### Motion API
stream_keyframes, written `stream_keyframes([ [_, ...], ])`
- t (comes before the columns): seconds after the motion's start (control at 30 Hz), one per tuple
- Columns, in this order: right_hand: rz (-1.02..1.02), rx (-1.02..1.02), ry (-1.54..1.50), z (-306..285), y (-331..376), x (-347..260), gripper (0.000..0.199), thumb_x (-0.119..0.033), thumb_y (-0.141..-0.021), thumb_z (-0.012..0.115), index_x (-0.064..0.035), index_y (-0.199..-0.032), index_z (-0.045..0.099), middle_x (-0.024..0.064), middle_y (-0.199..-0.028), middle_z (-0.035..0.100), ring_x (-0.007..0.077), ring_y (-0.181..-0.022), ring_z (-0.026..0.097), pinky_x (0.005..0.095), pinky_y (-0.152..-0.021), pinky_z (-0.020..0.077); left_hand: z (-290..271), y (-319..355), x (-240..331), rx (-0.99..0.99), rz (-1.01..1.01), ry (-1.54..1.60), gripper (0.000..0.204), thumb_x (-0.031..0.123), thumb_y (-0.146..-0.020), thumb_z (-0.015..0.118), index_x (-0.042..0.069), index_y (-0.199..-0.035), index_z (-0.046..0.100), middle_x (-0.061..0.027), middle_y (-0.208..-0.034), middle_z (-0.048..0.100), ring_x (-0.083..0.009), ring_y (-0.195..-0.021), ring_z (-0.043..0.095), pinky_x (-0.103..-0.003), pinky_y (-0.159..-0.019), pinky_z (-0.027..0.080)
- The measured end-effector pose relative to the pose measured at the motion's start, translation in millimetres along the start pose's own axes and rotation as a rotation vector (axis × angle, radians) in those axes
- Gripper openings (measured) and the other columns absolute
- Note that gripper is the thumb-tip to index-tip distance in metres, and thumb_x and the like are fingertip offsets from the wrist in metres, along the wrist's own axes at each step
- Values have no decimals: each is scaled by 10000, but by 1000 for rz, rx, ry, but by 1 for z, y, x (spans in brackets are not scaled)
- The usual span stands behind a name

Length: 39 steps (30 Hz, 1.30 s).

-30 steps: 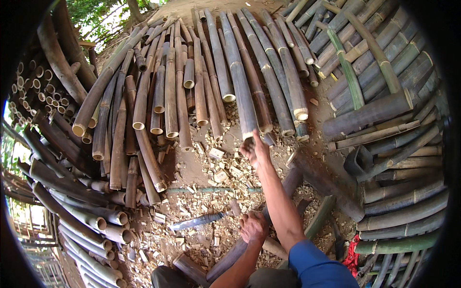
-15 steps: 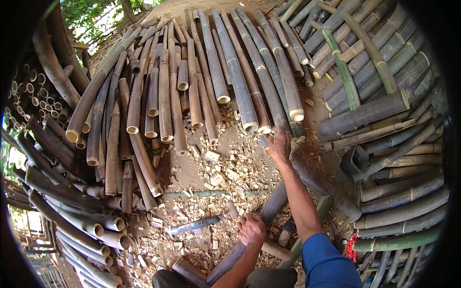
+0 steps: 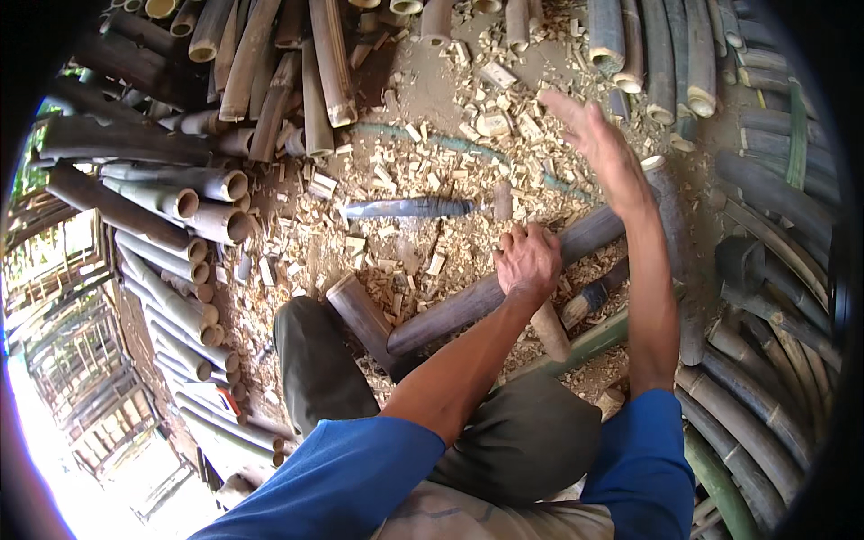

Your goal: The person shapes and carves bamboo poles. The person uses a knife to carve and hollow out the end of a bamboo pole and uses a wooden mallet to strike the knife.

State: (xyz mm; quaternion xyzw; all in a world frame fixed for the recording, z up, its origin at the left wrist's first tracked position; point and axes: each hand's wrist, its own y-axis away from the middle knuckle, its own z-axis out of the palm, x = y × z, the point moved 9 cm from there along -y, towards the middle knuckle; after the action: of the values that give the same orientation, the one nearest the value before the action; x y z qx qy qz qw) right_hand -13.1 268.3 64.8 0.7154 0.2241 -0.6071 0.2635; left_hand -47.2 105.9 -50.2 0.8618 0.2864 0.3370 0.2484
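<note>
One hand (image 3: 529,259) around wooden stick (image 3: 550,334)

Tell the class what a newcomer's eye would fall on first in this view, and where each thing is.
First, probably, the cut bamboo poles crowding the top and both sides, many with open, hollow ends. Next, pale chips litter the ground in the middle, with a long bladed tool lying among them. Right of centre, the right hand reaches out open, above and right of the left hand.
</note>
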Motion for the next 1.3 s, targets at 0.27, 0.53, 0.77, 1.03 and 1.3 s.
stream_keyframes([
  [0.27,235,-762,499,152,149,6,924,-757,-1007,186,-42,-1503,496,223,-1540,486,364,-1423,480,449,-1229,322,7,28,-28,-7,-77,33,441,408,-1035,426,70,-1279,568,-226,-1331,565,-388,-1290,514,-608,-1096,371],
  [0.53,-123,-1204,-539,283,158,-119,961,-755,-1017,169,15,-1495,489,238,-1417,597,356,-1356,537,421,-1164,376,21,29,-17,134,-14,-91,405,365,-1038,424,79,-1249,618,-187,-1346,600,-344,-1340,516,-566,-1072,414],
  [0.77,-198,-761,-385,178,67,-149,722,-577,-1030,338,7,-1395,555,210,-1336,614,257,-1047,587,390,-927,431,53,16,-18,104,61,-23,367,365,-1003,511,74,-1171,656,-227,-1257,625,-392,-1223,569,-549,-986,489],
  [1.03,166,1038,314,-214,50,129,317,-341,-936,701,-43,-970,600,69,-670,571,168,-611,601,332,-526,497,43,38,-6,157,45,7,392,376,-1018,461,76,-1127,687,-212,-1257,637,-415,-1219,577,-598,-994,465],
  [1.3,173,928,-1131,-162,-4,166,118,-215,-937,639,-118,-942,571,13,-802,606,152,-686,560,380,-649,517,14,30,-22,307,31,-57,391,365,-1009,451,88,-1097,713,-214,-1178,677,-453,-1153,624,-584,-961,513],
])
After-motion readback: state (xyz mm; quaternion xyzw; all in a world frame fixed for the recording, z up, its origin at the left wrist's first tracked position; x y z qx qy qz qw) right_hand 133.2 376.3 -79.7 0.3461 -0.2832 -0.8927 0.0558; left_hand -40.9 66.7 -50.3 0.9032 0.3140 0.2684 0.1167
